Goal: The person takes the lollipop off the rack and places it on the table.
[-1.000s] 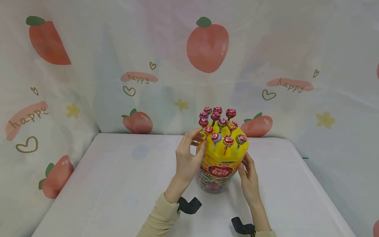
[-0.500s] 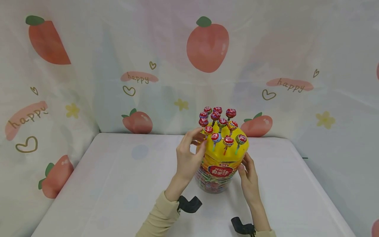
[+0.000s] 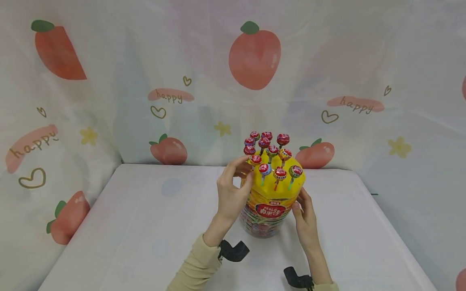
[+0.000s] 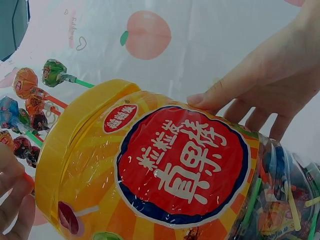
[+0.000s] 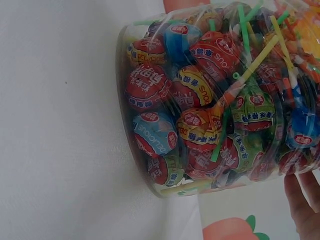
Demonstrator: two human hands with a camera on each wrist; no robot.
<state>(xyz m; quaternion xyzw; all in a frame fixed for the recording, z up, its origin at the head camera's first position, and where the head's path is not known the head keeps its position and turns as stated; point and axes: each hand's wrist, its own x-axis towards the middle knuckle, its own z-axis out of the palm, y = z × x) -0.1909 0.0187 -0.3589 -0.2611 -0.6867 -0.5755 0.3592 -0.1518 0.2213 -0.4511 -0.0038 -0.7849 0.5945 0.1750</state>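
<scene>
A clear plastic lollipop jar (image 3: 270, 210) with a yellow and red label stands on the table, packed with wrapped lollipops that show in the right wrist view. Its yellow lid (image 3: 267, 190) has several lollipops stuck upright in it by their sticks. My left hand (image 3: 233, 194) is at the lid's left edge, thumb and fingers pinching a red-wrapped lollipop (image 3: 255, 159) low down; the fingers hide its stick. Lower on the right side, my right hand (image 3: 307, 224) holds the jar, its thumb on the label (image 4: 182, 165) and its fingers round behind.
The white-covered table (image 3: 153, 226) reaches back to a cloth backdrop (image 3: 204, 52) printed with peaches, hearts and "happy". Black curved pieces (image 3: 234, 251) sit at both wrists, close over the table in front of the jar.
</scene>
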